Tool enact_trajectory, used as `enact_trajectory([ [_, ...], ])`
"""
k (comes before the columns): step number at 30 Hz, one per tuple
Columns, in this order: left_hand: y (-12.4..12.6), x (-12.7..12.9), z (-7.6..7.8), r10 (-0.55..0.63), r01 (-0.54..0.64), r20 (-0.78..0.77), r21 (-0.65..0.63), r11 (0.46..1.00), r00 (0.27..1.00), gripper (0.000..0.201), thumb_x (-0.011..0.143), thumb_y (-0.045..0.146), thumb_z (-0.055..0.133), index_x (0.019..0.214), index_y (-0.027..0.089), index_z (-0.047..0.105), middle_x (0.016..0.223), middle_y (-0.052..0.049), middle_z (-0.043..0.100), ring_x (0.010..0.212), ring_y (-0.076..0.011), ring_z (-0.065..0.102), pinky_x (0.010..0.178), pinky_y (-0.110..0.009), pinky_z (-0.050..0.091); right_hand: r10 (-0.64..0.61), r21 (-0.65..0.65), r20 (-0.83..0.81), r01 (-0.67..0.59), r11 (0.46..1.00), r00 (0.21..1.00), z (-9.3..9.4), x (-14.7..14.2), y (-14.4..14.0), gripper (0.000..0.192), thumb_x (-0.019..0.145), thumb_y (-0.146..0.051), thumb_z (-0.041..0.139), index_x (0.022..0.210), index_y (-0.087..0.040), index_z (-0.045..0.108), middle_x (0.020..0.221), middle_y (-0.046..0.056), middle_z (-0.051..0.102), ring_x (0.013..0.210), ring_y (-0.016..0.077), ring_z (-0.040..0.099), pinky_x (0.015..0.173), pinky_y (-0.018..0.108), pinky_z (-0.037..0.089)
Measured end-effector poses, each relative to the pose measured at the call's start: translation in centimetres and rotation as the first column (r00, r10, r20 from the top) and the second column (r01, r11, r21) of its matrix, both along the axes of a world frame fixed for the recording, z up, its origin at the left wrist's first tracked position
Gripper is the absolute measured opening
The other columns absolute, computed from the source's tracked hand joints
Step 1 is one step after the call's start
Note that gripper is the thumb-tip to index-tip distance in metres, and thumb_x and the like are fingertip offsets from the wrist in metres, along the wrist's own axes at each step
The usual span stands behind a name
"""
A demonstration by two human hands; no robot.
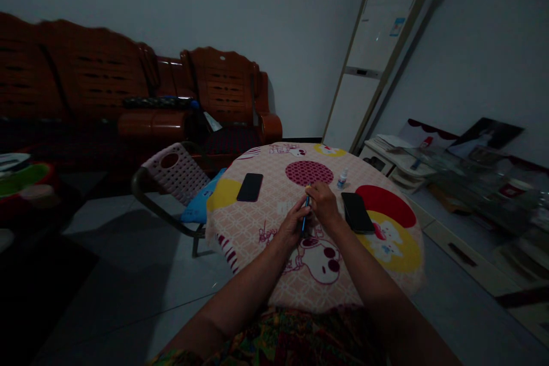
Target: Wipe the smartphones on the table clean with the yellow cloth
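Over the middle of the round table, my left hand (pixel 295 220) is closed around a slim dark object with a shiny blue edge (pixel 305 218). It stands tilted and nearly edge-on, so its kind is unclear. My right hand (pixel 323 201) is closed at the upper end of that object, its fingers pinched together near a small yellowish spot. What those fingers hold is too small to make out. A small clear bottle with a label (pixel 342 178) stands just beyond my right hand. Right of that hand lies a black phone (pixel 357 213); another dark phone (pixel 250 187) lies farther left.
A patterned cloth (pixel 253 226) covers the table. At left stands a woven chair (pixel 178 174) with a blue packet (pixel 197 206) on it. Behind are wooden sofas (pixel 225 83) and a tall white air conditioner (pixel 364 51). A low cabinet (pixel 446 240) runs along the right.
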State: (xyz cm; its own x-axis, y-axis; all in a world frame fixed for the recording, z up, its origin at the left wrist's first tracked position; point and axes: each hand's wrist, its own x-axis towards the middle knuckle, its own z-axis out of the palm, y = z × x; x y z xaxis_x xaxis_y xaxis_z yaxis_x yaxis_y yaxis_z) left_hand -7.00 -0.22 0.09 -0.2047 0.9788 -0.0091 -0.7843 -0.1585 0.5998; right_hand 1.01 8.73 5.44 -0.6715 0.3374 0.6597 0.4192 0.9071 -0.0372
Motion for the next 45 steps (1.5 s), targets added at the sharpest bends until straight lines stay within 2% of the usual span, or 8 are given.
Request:
enact_trajectory([
  [5, 0.2, 0.1, 0.2, 0.021, -0.021, -0.024, -0.004, 1.0, 0.999, 0.071, 0.064, 0.019, 0.076, 0.132, 0.023, 0.055, 0.084, -0.001, 0.066, 0.066, -0.0105, 0.06, 0.061, -0.02, 0.046, 0.058, -0.018, 0.047, -0.057, 0.998, 0.997, -0.3, 0.8, -0.8, 0.021, 0.086, -0.008, 0.048, 0.084, -0.017, 0.067, 0.086, 0.008, 0.058, 0.085, 0.0206, 0.047, 0.074, 0.029, 0.036],
  [9, 0.0, 0.1, 0.1, -0.02, 0.022, -0.07, 0.021, 1.0, 0.997, 0.074, 0.064, 0.017, 0.074, 0.134, 0.024, 0.053, 0.092, -0.002, 0.064, 0.065, -0.0097, 0.058, 0.061, -0.021, 0.046, -0.008, -0.034, 0.031, 0.009, 0.999, 1.0, 0.3, 0.8, 0.0, 0.025, 0.087, -0.007, 0.046, 0.086, -0.018, 0.068, 0.085, 0.008, 0.058, 0.085, 0.021, 0.046, 0.074, 0.029, 0.036],
  [14, -0.1, 0.0, 0.0, -0.047, 0.05, -0.1, 0.024, 0.998, 0.994, 0.075, 0.064, 0.017, 0.072, 0.136, 0.024, 0.051, 0.089, -0.002, 0.062, 0.065, -0.0093, 0.057, 0.061, -0.022, 0.047, -0.058, -0.05, 0.015, 0.059, 0.997, 0.998, 1.4, 0.4, 1.3, 0.026, 0.088, -0.008, 0.045, 0.088, -0.018, 0.068, 0.085, 0.008, 0.058, 0.084, 0.0212, 0.047, 0.074, 0.03, 0.035],
  [19, -0.2, 0.0, 0.0, -0.057, 0.063, -0.101, 0.056, 0.996, 0.993, 0.074, 0.065, 0.016, 0.069, 0.136, 0.025, 0.051, 0.086, 0.0, 0.061, 0.062, -0.0083, 0.055, 0.062, -0.022, 0.047, -0.087, -0.093, -0.007, 0.086, 0.992, 0.996, 1.4, -0.1, 1.4, 0.029, 0.086, -0.005, 0.043, 0.093, -0.017, 0.069, 0.083, 0.008, 0.058, 0.084, 0.0219, 0.047, 0.075, 0.031, 0.036],
  [27, -0.1, -0.1, 0.2, -0.052, 0.054, -0.082, 0.025, 0.998, 0.995, 0.069, 0.064, 0.013, 0.068, 0.131, 0.025, 0.056, 0.095, -0.002, 0.062, 0.067, -0.0095, 0.058, 0.061, -0.022, 0.048, -0.019, -0.093, -0.007, 0.019, 0.995, 1.0, 1.3, 0.4, 0.7, 0.029, 0.086, -0.006, 0.043, 0.09, -0.017, 0.069, 0.086, 0.009, 0.06, 0.087, 0.022, 0.048, 0.077, 0.031, 0.037],
  [33, -0.3, -0.2, 0.2, -0.079, 0.079, -0.069, -0.004, 0.997, 0.994, 0.063, 0.061, 0.013, 0.068, 0.123, 0.021, 0.062, 0.101, -0.005, 0.063, 0.073, -0.0128, 0.062, 0.062, -0.022, 0.048, -0.053, -0.21, -0.108, 0.03, 0.977, 0.993, 1.6, 0.2, 2.4, 0.03, 0.083, -0.006, 0.042, 0.086, -0.016, 0.07, 0.083, 0.009, 0.063, 0.084, 0.0213, 0.053, 0.078, 0.031, 0.04],
  [37, -0.4, -0.3, 0.0, -0.091, 0.09, -0.05, -0.017, 0.996, 0.995, 0.062, 0.062, 0.015, 0.068, 0.123, 0.02, 0.061, 0.1, -0.006, 0.065, 0.074, -0.0136, 0.063, 0.063, -0.022, 0.048, -0.037, -0.295, -0.129, -0.003, 0.955, 0.991, 1.0, 0.4, 3.4, 0.033, 0.078, -0.005, 0.042, 0.084, -0.017, 0.072, 0.083, 0.008, 0.065, 0.083, 0.0202, 0.056, 0.078, 0.029, 0.042],
  [45, -0.8, -0.2, 0.5, -0.134, 0.134, -0.013, -0.002, 0.991, 0.991, 0.064, 0.063, 0.015, 0.067, 0.126, 0.018, 0.058, 0.103, -0.009, 0.067, 0.079, -0.0168, 0.065, 0.067, -0.025, 0.05, -0.117, -0.381, -0.095, 0.072, 0.922, 0.989, -1.9, 1.6, 4.9, 0.036, 0.071, -0.003, 0.042, 0.082, -0.018, 0.073, 0.081, 0.006, 0.068, 0.081, 0.0176, 0.06, 0.079, 0.027, 0.045],
])
